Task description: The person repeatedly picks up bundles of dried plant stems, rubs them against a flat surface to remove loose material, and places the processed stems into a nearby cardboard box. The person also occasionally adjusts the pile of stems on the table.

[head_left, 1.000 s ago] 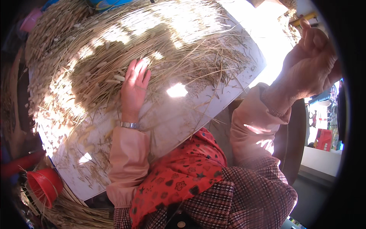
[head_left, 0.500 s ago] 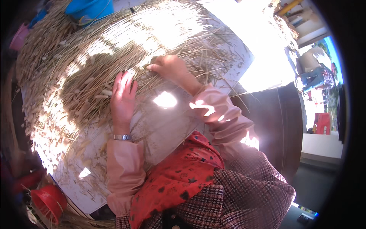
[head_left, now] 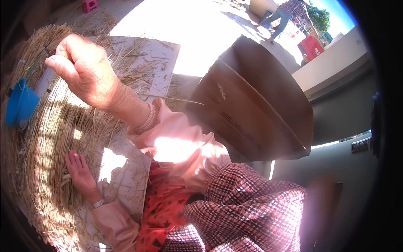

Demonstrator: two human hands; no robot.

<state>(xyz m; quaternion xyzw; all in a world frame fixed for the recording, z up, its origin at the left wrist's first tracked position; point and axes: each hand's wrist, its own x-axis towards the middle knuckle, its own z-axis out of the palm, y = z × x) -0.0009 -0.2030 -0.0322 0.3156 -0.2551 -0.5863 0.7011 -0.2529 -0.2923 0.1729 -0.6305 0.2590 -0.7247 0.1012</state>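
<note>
My left hand (head_left: pixel 82 173) lies on the dry straw stalks (head_left: pixel 50 147) with its palm turned up and its fingers stretched out. Nothing is held in it. Raised above the straw, my right hand (head_left: pixel 86 69) is closed, thumb against curled fingers. What sits in that pinch, if anything, cannot be made out. Pale seed heads show among the stalks beside the left fingers. Under the straw is a white board (head_left: pixel 119 191) strewn with chaff.
A blue bucket (head_left: pixel 23 103) stands at the left on the straw. To my right is a large open cardboard box (head_left: pixel 247 101). Farther off are a pink stool (head_left: pixel 89 5), a red crate (head_left: pixel 310 48) and another person (head_left: pixel 285 19) bending over.
The view has swung to the right, bringing the cardboard box into sight. My right hand has lifted from the straw; my left hand has turned palm up and stays at the straw.
</note>
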